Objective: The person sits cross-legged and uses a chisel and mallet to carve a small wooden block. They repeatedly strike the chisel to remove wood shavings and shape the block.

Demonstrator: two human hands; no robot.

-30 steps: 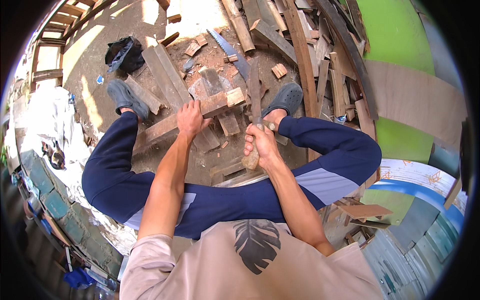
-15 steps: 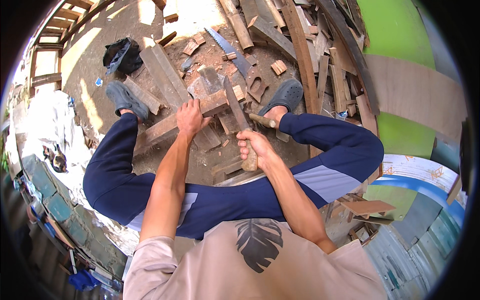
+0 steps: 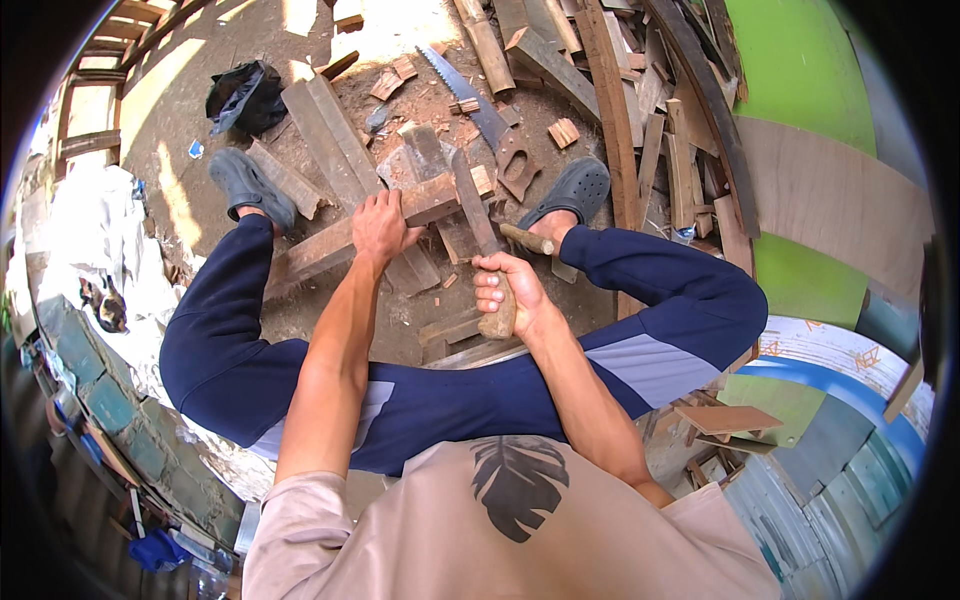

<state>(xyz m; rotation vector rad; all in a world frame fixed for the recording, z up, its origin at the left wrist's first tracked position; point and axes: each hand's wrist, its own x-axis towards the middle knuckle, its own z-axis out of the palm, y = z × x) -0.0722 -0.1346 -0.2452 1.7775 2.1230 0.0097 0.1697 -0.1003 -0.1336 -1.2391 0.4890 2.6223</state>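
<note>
My left hand [image 3: 382, 228] presses down on a long squared wooden beam [image 3: 315, 258], its fingers curled over the top. The beam runs from lower left to upper right, and its pale cut end lies between my feet, propped across other wood. In my right hand [image 3: 512, 290] is a machete, closed round its thick wooden handle [image 3: 498, 322]. The machete's dark blade [image 3: 472, 200] points away from me and passes over the beam near that end. Whether the blade touches the wood I cannot tell.
Beyond the beam lies a handsaw [image 3: 478, 115] with a blue-grey blade, among wood chips and offcuts. A round stick [image 3: 527, 239] is by my right foot. Timber [image 3: 612, 120] is piled at the right, and a black plastic bag [image 3: 245, 97] sits at the far left.
The machete's blade has tilted slightly over the beam, with my right hand barely shifted. My left hand stays on the beam. The whole view has moved a little.
</note>
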